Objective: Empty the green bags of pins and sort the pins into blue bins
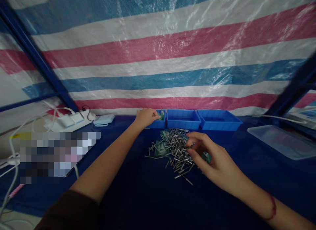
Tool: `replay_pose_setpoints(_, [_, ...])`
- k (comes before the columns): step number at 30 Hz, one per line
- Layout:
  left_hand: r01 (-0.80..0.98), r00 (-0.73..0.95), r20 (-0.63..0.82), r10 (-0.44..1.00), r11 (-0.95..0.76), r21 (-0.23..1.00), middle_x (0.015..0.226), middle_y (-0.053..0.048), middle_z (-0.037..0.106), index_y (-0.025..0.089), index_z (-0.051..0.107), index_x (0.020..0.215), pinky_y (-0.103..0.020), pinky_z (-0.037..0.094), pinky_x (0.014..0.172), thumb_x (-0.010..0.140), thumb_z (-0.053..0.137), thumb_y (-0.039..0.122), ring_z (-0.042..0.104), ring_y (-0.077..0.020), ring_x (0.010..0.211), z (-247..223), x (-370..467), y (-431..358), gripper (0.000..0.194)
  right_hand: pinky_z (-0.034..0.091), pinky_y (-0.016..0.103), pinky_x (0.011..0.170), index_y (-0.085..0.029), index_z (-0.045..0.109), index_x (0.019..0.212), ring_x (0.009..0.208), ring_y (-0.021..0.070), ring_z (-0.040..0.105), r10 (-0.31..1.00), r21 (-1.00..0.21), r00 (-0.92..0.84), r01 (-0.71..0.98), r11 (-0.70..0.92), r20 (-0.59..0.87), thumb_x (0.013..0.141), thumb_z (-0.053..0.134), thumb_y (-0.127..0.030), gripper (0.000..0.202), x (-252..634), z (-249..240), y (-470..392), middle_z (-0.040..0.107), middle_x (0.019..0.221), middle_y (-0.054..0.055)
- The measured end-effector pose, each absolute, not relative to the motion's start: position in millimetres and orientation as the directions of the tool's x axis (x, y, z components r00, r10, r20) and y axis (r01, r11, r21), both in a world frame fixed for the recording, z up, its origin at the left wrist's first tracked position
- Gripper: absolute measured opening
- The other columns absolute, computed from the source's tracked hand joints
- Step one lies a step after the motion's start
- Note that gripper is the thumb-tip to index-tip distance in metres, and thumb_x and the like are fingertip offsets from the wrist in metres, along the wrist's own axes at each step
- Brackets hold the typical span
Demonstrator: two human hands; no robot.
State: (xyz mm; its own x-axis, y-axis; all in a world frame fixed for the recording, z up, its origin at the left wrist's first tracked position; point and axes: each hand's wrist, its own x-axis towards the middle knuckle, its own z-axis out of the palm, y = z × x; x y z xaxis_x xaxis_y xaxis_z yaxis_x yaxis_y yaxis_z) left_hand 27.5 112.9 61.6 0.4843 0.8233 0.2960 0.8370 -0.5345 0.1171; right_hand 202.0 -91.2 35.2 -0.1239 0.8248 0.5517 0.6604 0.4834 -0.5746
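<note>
A loose heap of silver blind rivets lies on the dark blue tabletop, with small greenish clear packets of rivets among them. My left hand is over the leftmost blue bin, its fingers closed together beside green packets; whether it grips one is hidden. At the heap's right side, my right hand curves with thumb and fingertips apart, just over the rivets. Another bit of green packet shows within the curve of that hand; I cannot tell whether it touches the palm.
Two more blue bins, a middle one and a right one, line the back. A clear plastic lid lies at right. Power strips with cables and a light-blue case sit at left, near a blurred-out patch.
</note>
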Motion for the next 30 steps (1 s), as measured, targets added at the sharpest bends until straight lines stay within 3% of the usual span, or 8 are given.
replay_pose_setpoints(4, [0.800,0.541,0.320,0.777,-0.594,0.089,0.093,-0.009,0.067,0.019,0.068,0.085,-0.037,0.039,0.081,0.090,0.035,0.038,0.057,-0.0236,0.092,62.6,29.0,83.6,0.038,0.051,0.023,0.060,-0.023,0.043,0.116,0.069,0.0103,0.061,0.822,-0.568,-0.119,0.667,0.482,0.557,0.087,0.047,-0.020,0.029,202.3,36.5,-91.6,0.059,0.091,0.002])
replay_pose_setpoints(8, [0.801,0.558,0.231,0.797,-0.590,0.101,0.077,-0.008,0.068,0.018,0.069,0.080,-0.032,0.044,0.070,0.087,0.041,0.038,0.061,-0.0206,0.074,47.1,28.0,56.1,0.035,0.051,0.024,0.060,-0.024,0.043,0.116,0.069,0.0104,0.061,0.820,-0.555,-0.140,0.673,0.490,0.555,0.087,0.047,-0.021,0.029,202.1,36.3,-93.0,0.059,0.090,0.001])
replay_pose_setpoints(12, [0.836,0.504,0.179,0.845,-0.530,0.146,0.081,-0.010,0.069,0.018,0.069,0.089,-0.033,0.045,0.067,0.083,0.046,0.046,0.064,-0.0240,0.076,28.8,29.1,53.2,0.037,0.051,0.025,0.060,-0.024,0.044,0.115,0.069,0.0112,0.061,0.830,-0.542,-0.167,0.686,0.486,0.533,0.088,0.047,-0.023,0.028,199.5,35.8,-94.6,0.060,0.089,0.001])
replay_pose_setpoints(22, [0.743,0.526,0.155,0.836,-0.541,0.394,0.072,-0.004,0.066,0.018,0.063,0.082,-0.027,0.040,0.058,0.081,0.050,0.040,0.060,-0.0187,0.067,25.9,17.6,63.5,0.026,0.052,0.026,0.060,-0.024,0.043,0.117,0.070,0.0134,0.063,0.831,-0.541,-0.177,0.684,0.489,0.527,0.087,0.047,-0.023,0.030,196.9,34.8,-94.6,0.062,0.089,0.002])
replay_pose_setpoints(30, [0.622,0.446,0.288,0.848,-0.525,0.581,0.076,-0.003,0.060,0.018,0.050,0.078,-0.029,0.040,0.067,0.084,0.047,0.031,0.056,-0.0163,0.072,50.8,10.2,46.2,0.015,0.053,0.028,0.063,-0.023,0.044,0.115,0.072,0.0142,0.062,0.830,-0.532,-0.162,0.699,0.479,0.534,0.088,0.047,-0.025,0.028,196.3,32.2,-94.0,0.061,0.089,0.003])
